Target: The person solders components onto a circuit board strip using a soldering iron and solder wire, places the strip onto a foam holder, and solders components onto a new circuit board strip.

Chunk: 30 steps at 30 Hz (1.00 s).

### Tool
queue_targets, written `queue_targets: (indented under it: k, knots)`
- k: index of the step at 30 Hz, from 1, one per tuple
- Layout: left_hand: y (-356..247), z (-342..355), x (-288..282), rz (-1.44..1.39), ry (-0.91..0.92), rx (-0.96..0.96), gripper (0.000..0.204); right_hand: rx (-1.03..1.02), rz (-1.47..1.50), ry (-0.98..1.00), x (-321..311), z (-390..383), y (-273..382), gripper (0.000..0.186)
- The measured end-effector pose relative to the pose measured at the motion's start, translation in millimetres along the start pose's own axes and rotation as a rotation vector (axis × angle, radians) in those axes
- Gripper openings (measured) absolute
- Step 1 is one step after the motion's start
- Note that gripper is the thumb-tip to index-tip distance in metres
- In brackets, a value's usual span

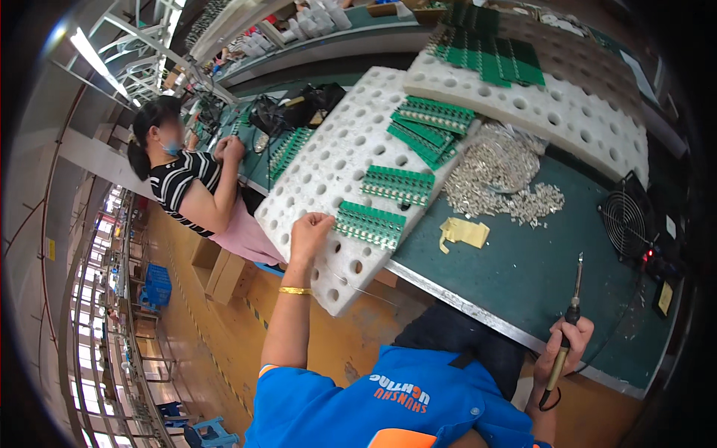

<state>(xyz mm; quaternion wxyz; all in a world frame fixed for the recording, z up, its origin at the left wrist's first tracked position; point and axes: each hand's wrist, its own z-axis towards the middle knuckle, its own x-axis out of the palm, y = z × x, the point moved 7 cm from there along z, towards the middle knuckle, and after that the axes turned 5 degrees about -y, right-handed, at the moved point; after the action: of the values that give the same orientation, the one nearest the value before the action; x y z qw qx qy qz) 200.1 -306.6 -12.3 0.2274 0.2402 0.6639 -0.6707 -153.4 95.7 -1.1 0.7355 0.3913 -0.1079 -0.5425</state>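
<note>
My right hand [565, 346] grips a soldering iron [573, 315] by its handle, with the metal tip pointing up over the green bench. My left hand [310, 234] is closed, thumb and fingers pressed together at the left end of a green circuit board panel [371, 225]. What lies between those fingertips is too small to make out. This panel rests on a white foam board [321, 179] full of round holes. Just beyond it lies another green panel [398, 185], and further off a loose stack of panels [432, 127]. A thin wire [349, 284] hangs near the foam's front corner.
A pile of small whitish parts [499, 168] spills across the green bench [515, 261] beside a yellow cloth [464, 234]. At right stands a black fan [626, 216]. A second foam board [523, 101] carries more panels. A co-worker [187, 168] sits at the left.
</note>
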Motion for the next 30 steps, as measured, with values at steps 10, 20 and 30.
queue_targets:
  k: [10,20,30]
  knots:
    - [-21,-2,10,-0.133,0.07,-0.161,0.015,-0.006,0.063,-0.047,1,3,1,0.021]
    - [-31,-1,17,-0.139,0.168,-0.156,0.018,0.002,0.019,-0.024,-4,-1,-1,0.019]
    - [-27,14,28,-0.093,0.17,-0.107,0.024,0.03,0.022,-0.031,-1,-1,-4,0.02]
